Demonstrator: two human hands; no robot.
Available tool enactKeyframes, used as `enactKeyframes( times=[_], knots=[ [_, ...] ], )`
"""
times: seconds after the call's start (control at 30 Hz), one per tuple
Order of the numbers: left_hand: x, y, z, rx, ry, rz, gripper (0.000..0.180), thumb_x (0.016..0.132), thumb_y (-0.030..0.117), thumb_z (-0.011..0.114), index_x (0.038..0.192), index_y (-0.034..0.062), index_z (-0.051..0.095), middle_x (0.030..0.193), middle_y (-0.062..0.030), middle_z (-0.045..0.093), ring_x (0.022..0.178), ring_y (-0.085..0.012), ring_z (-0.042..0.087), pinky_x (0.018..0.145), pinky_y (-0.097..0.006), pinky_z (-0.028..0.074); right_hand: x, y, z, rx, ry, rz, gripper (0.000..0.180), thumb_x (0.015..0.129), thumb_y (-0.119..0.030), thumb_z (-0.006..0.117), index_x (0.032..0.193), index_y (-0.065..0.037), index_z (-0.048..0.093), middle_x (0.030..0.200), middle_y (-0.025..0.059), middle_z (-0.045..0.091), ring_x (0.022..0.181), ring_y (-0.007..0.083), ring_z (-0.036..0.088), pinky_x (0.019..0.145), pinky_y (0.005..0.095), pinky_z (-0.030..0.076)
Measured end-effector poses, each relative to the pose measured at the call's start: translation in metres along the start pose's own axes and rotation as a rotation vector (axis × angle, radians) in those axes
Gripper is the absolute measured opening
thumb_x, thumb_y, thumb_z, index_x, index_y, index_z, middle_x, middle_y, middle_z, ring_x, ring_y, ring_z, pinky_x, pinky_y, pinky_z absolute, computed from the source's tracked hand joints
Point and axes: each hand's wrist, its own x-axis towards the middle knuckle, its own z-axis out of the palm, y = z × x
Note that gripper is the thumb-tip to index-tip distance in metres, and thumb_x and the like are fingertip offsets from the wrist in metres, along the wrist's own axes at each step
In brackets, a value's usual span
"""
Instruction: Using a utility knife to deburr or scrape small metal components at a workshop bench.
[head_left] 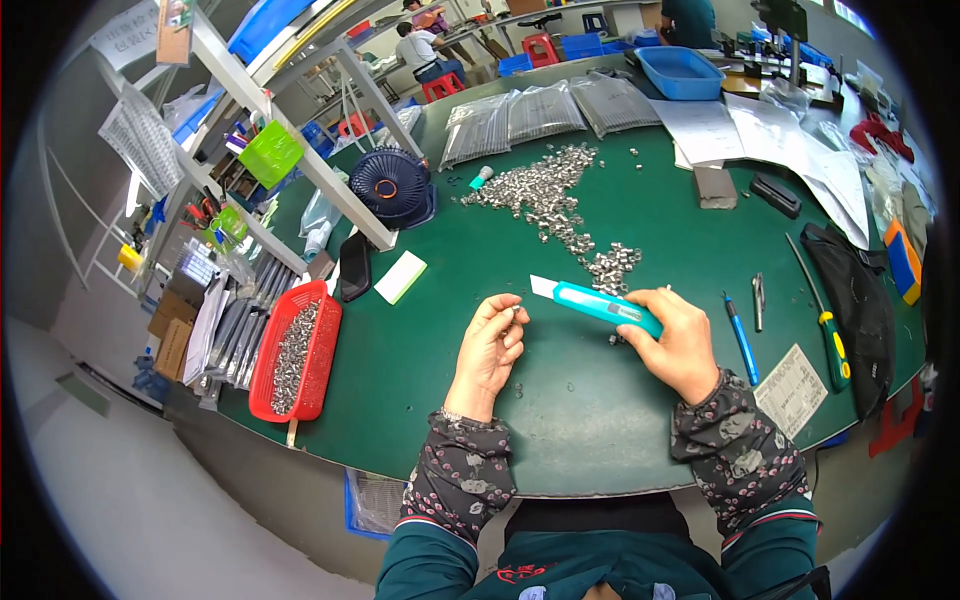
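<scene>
My left hand (490,345) pinches a small silver metal part (516,311) between its fingertips, just above the green table (440,330). My right hand (680,345) grips a teal utility knife (600,305) with its blade out, pointing left toward the small part. A pile of small silver metal parts (545,195) spreads across the table beyond both hands, with a smaller cluster (612,268) just behind the knife.
A red basket (297,352) of metal parts hangs at the table's left edge. A black fan (390,185), bagged parts (540,112), a blue tray (682,72), papers (770,140), a blue pen (741,338), a green-handled screwdriver (825,320) and a black bag (860,290) surround the work area. People sit far behind.
</scene>
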Motion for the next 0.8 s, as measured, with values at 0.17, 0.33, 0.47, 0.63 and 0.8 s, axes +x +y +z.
enactKeyframes(
  times=[0.17, 0.33, 0.47, 0.63, 0.8],
  knots=[
    [0.0025, 0.0036, -0.0042, 0.015, 0.054, 0.015, 0.011, 0.085, 0.006, 0.049, 0.095, 0.0047, 0.052, 0.079, -0.0048, 0.054, 0.049, -0.0038, 0.037, 0.035, -0.014, 0.025, -0.0018, 0.0027, 0.0014, 0.163, -0.151, 0.170, 0.027, 0.066, -0.019, 0.067, 0.089, -0.006, 0.061, 0.079, 0.0109, 0.061, 0.068, 0.0274, 0.060, 0.059, 0.0335, 0.046],
    [0.0034, 0.0010, -0.0099, -0.051, 0.021, -0.032, 0.009, 0.085, 0.008, 0.051, 0.092, 0.0041, 0.053, 0.078, -0.0037, 0.053, 0.050, -0.0038, 0.037, 0.035, -0.014, 0.025, -0.0014, 0.0014, 0.0031, 0.187, -0.229, 0.208, 0.029, 0.066, -0.020, 0.067, 0.090, -0.005, 0.062, 0.079, 0.0126, 0.062, 0.069, 0.0267, 0.060, 0.061, 0.0333, 0.046],
    [0.0024, 0.0029, -0.0053, -0.074, 0.010, -0.064, 0.008, 0.085, 0.008, 0.051, 0.091, 0.0039, 0.053, 0.077, -0.0033, 0.053, 0.050, -0.0040, 0.038, 0.035, -0.015, 0.025, 0.0000, -0.0004, 0.0021, 0.210, -0.252, 0.227, 0.029, 0.066, -0.021, 0.067, 0.090, -0.004, 0.062, 0.079, 0.0130, 0.062, 0.070, 0.0265, 0.060, 0.062, 0.0332, 0.046],
    [0.0033, 0.0020, -0.0055, -0.066, 0.032, -0.049, 0.008, 0.085, 0.007, 0.051, 0.091, 0.0036, 0.053, 0.075, -0.0026, 0.052, 0.051, -0.0047, 0.038, 0.035, -0.015, 0.025, -0.0015, 0.0028, 0.0030, 0.222, -0.271, 0.225, 0.029, 0.067, -0.022, 0.066, 0.090, -0.004, 0.062, 0.078, 0.0133, 0.062, 0.069, 0.0258, 0.061, 0.062, 0.0329, 0.046],
    [0.0036, -0.0001, -0.0072, -0.080, 0.019, -0.062, 0.008, 0.085, 0.009, 0.052, 0.092, 0.0037, 0.053, 0.074, -0.0018, 0.051, 0.051, -0.0047, 0.038, 0.035, -0.015, 0.025, -0.0018, 0.0025, 0.0024, 0.233, -0.317, 0.251, 0.030, 0.068, -0.024, 0.065, 0.091, -0.005, 0.062, 0.077, 0.0137, 0.062, 0.068, 0.0255, 0.060, 0.061, 0.0323, 0.046]
  ],
)
